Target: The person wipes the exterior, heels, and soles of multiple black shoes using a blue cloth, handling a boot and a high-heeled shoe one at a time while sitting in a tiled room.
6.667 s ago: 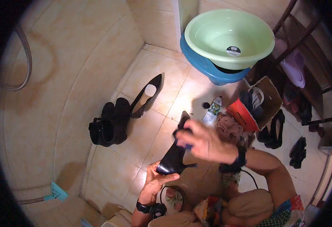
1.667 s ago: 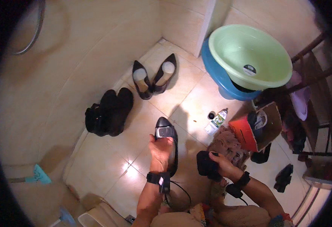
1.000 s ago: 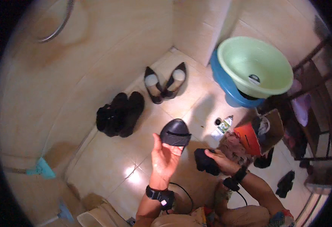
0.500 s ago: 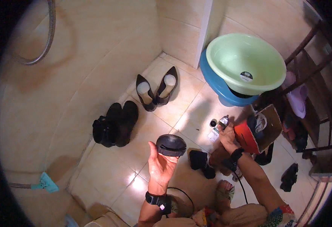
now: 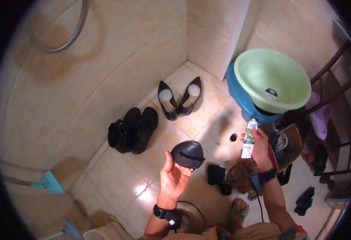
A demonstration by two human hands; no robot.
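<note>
My left hand (image 5: 174, 182) holds a black shoe (image 5: 188, 154) from below, its rounded end up and a strap-like band across it. The rest of the shoe is foreshortened or hidden. A white and green tube (image 5: 248, 140) is gripped in my right hand (image 5: 261, 148), off the floor and upright in the picture. On the floor to the tube's left lies a small round black cap (image 5: 233, 137). Between my forearms, a dark bunched cloth-like thing (image 5: 216, 175) rests near my feet.
Black ankle boots (image 5: 133, 130) and black pointed pumps (image 5: 179, 98) stand along the left wall. A pale green basin (image 5: 271, 80) sits over a blue one (image 5: 243, 100). Right of my hand are an open box (image 5: 291, 144) and a dark rack (image 5: 331, 100) with lilac slippers (image 5: 320, 122).
My right hand has lifted the tube off the floor. My left hand has turned the shoe so its banded side shows more. The whole view has shifted slightly.
</note>
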